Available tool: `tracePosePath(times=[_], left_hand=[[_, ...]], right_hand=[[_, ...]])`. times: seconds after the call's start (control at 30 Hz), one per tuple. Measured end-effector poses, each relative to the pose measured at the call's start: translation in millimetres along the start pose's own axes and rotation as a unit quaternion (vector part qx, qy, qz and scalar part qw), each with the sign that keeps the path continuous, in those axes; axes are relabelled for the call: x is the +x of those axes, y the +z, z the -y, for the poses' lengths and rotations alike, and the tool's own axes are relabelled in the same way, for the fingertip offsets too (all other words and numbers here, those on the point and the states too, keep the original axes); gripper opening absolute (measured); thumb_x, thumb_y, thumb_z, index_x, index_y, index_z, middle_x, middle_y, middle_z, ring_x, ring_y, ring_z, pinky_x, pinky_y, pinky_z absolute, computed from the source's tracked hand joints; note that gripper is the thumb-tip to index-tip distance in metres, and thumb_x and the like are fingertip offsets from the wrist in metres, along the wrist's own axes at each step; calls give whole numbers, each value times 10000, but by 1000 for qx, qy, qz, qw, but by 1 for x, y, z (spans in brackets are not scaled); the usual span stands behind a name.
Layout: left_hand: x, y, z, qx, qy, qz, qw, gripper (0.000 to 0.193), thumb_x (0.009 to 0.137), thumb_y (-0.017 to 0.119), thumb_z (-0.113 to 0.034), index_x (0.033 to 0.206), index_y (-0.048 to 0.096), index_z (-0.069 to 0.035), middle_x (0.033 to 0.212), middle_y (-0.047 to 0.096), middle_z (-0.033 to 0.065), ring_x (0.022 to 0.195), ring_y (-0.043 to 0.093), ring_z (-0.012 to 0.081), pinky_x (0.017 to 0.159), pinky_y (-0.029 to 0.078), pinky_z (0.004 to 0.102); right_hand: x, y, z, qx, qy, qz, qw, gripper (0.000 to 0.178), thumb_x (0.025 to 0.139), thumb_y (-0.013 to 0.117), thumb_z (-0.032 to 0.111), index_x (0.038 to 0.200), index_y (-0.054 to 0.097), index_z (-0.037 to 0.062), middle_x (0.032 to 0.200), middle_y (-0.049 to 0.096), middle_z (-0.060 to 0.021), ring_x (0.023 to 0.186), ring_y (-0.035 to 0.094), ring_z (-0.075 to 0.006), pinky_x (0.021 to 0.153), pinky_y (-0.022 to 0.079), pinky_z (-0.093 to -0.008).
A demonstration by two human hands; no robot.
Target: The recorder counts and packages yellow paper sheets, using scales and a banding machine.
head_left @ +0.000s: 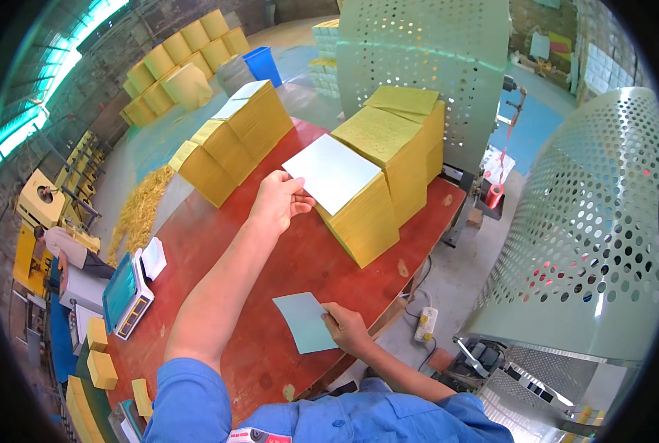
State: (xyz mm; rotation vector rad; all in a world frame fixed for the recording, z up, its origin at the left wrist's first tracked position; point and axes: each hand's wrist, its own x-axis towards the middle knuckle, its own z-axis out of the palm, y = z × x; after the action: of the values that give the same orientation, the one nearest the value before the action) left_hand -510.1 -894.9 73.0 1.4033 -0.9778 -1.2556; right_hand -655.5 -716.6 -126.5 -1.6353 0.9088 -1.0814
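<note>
With my left hand (276,203) I pinch the near-left edge of a white sheet (332,171), thumb on top. The sheet lies over the nearest of several tall stacks of yellow paper (366,229); whether it rests flat on the stack I cannot tell. Lower down, close to the table's right edge, my right hand (346,328) grips a pale blue-green card (300,319) by its right side. The card is held over the red table (270,280). Behind the white sheet, rough yellow sheets (381,133) top the other stacks.
More yellow paper stacks (233,144) stand across the table. A scale (128,295) sits at the left edge. Perforated green metal guards (580,221) rise on the right, with a power strip (426,323) below. A blue bin (262,65) and a person (74,251) are farther off.
</note>
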Motion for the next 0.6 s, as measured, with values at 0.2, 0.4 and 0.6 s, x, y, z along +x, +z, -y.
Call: tracePosePath(times=[0.2,0.4,0.6], left_hand=[[-5,7,3,-17,34,-58,998,188,909,591,-34,1022,448,13,855,612,147,589,631,194,453,522,265],[-13,15,3,-2,50,-106,993,218,904,625,-51,1028,453,-2,803,574,107,557,591,166,422,477,251],[-11,16,11,102,121,-163,974,233,896,627,-129,1047,474,-40,776,543,54,510,520,104,385,362,210]], right_hand=[[0,2,-2,6,-8,0,1000,177,922,583,63,1096,611,41,826,656,-169,754,680,-284,661,523,-360],[-3,1,0,12,-9,-4,1000,181,922,591,65,1099,609,36,820,656,-168,743,677,-279,664,524,-353],[-10,-14,-9,33,22,4,999,199,920,591,57,1117,614,42,837,668,-122,783,677,-218,692,518,-321]])
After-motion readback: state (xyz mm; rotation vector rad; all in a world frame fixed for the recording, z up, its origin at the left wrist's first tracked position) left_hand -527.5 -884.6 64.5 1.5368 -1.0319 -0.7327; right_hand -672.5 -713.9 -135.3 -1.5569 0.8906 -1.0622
